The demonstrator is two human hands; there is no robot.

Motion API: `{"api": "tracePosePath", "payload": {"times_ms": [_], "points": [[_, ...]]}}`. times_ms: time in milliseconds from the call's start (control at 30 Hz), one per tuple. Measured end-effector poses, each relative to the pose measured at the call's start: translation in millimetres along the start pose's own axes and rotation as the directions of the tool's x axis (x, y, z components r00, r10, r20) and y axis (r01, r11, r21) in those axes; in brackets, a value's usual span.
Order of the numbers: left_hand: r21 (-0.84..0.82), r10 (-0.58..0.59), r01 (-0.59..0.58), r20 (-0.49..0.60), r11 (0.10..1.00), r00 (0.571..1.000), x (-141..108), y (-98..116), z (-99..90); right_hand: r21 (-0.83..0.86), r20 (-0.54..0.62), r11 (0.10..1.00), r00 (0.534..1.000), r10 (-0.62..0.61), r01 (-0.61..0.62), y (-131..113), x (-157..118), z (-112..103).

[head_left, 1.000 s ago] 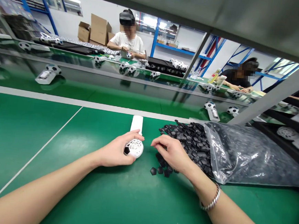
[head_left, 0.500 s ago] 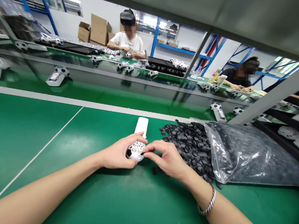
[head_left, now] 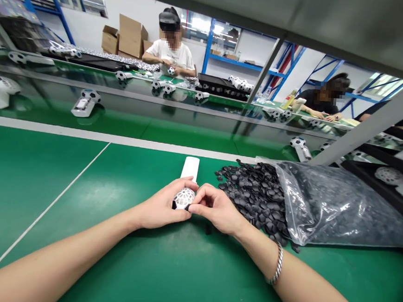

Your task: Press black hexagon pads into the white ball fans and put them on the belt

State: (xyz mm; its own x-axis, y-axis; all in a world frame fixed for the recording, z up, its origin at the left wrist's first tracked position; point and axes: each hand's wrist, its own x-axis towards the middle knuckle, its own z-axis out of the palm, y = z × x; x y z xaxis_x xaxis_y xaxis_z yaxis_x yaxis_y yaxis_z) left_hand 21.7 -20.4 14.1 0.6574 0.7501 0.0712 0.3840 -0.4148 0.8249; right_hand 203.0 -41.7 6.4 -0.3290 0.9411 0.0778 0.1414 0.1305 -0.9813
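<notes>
My left hand [head_left: 164, 205] is wrapped round the ball-shaped head of a white handheld device [head_left: 185, 197], whose front is an open lattice like a football. Its flat white handle [head_left: 190, 168] points away from me on the green table. Black patches show on the lower rim of the ball. My right hand [head_left: 216, 209] presses thumb and forefinger together against the ball's right side, on a small black piece that the fingertips mostly hide. Right of that hand lies a heap of loose black pieces [head_left: 254, 192].
A clear plastic bag [head_left: 340, 208] of black pieces lies right of the heap. Beyond the white table edge, a conveyor [head_left: 189, 133] carries football-headed devices [head_left: 86, 103]. Black trays [head_left: 377, 176] stand at the right. Two people work across the line, and a slanted post [head_left: 371, 127] rises at right.
My right hand has moved slightly left and its fingers now press closer on the ball's side. The ball has turned a little in my left hand. Devices on the near conveyor have shifted right.
</notes>
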Motion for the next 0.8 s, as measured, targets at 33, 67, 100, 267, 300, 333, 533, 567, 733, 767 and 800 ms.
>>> {"api": "tracePosePath", "payload": {"times_ms": [33,67,100,267,300,333,533,567,733,767,800], "points": [[-0.012,-0.005,0.005,-0.003,1.000,1.000,0.1,-0.2,0.2,0.000,-0.009,1.000,1.000,0.010,-0.010,-0.7,-0.2,0.8],[-0.024,-0.011,0.011,-0.005,1.000,1.000,0.3,-0.6,0.4,0.006,-0.010,1.000,1.000,0.022,-0.022,-1.1,-0.5,1.7],[-0.037,-0.019,0.019,-0.008,0.999,1.000,0.5,-1.0,0.9,0.018,-0.006,0.999,0.999,0.036,-0.036,-1.3,-0.8,2.8],[-0.068,-0.053,0.049,-0.058,0.996,0.997,1.2,-0.1,6.1,0.029,0.024,0.998,0.998,0.049,-0.050,-1.9,2.4,6.7],[-0.066,-0.050,0.045,-0.070,0.997,0.996,1.0,0.7,7.1,0.005,0.027,1.000,0.999,0.029,-0.030,-2.0,4.8,4.9],[-0.063,-0.047,0.041,-0.083,0.997,0.995,0.7,1.4,7.8,-0.036,0.022,0.999,1.000,0.001,0.000,-1.6,7.8,1.3],[-0.045,-0.019,0.017,-0.048,0.999,0.999,-1.4,-0.4,4.6,-0.800,-0.174,0.599,0.944,-0.279,0.030,18.1,27.3,-52.8],[-0.038,0.001,-0.003,-0.044,0.999,0.999,-1.5,-1.3,4.5,-0.872,-0.171,0.490,0.947,-0.272,-0.017,23.4,28.5,-61.6],[0.020,-0.013,0.016,-0.155,1.000,0.988,-0.8,-3.4,8.4,-0.963,-0.056,0.270,0.971,-0.232,0.009,37.3,24.9,-77.0],[0.025,-0.026,0.031,-0.169,0.999,0.985,-0.9,-3.4,8.2,-0.965,-0.040,0.261,0.971,-0.236,0.024,37.1,24.0,-75.6],[0.025,-0.028,0.032,-0.166,0.999,0.986,-1.2,-3.3,7.2,-0.966,-0.028,0.254,0.969,-0.244,0.036,36.4,23.4,-73.6]]}}
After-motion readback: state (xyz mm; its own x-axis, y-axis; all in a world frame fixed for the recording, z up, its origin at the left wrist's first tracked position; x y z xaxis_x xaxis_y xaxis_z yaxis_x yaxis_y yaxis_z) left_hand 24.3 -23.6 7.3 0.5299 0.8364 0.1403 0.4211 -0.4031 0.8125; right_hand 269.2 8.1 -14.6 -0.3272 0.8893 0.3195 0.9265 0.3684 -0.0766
